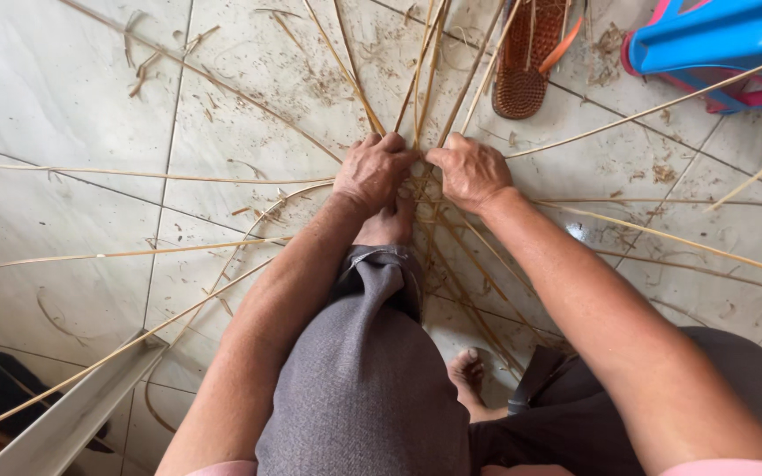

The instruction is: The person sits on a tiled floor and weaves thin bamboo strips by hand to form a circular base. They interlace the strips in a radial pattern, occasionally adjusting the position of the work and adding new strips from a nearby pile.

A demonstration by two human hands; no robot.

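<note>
Left hand and right hand, side by side at upper centre, pinch thin tan cane strips radiating outward across the tiled floor.

Thin, dry, matt straw-coloured cane strips fan over glossy pale ceramic floor tiles littered with rough fibre scraps, beside a woven brown sandal, a smooth glossy blue plastic stool and matt grey cloth trousers.
</note>
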